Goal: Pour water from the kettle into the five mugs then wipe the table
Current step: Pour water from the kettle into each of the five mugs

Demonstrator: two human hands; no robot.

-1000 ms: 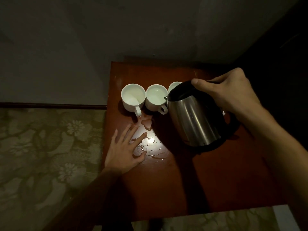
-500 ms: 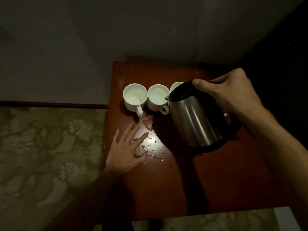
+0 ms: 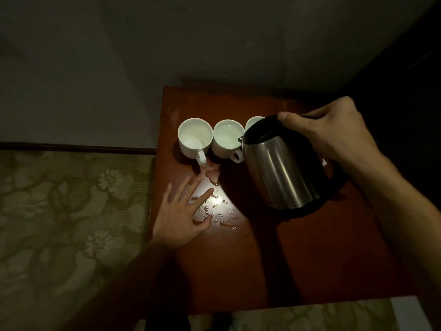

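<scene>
My right hand [image 3: 334, 132] grips the handle of a steel kettle [image 3: 279, 170] with a black lid, held tilted to the left above the reddish wooden table [image 3: 310, 259]. Its spout hangs over the second white mug [image 3: 226, 138], which holds water. The leftmost white mug [image 3: 195, 137] holds a little water. A third white mug [image 3: 253, 121] shows only its rim behind the kettle; any others are hidden. My left hand [image 3: 183, 216] rests flat on the table with fingers spread, beside spilled water [image 3: 214, 199].
The table stands in a dim corner against a grey wall [image 3: 167, 56]. A floral patterned floor [image 3: 66, 211] lies to the left and below. The table's left edge runs just beside my left hand.
The kettle has shifted slightly left over the second mug. My left hand stays in place on the table.
</scene>
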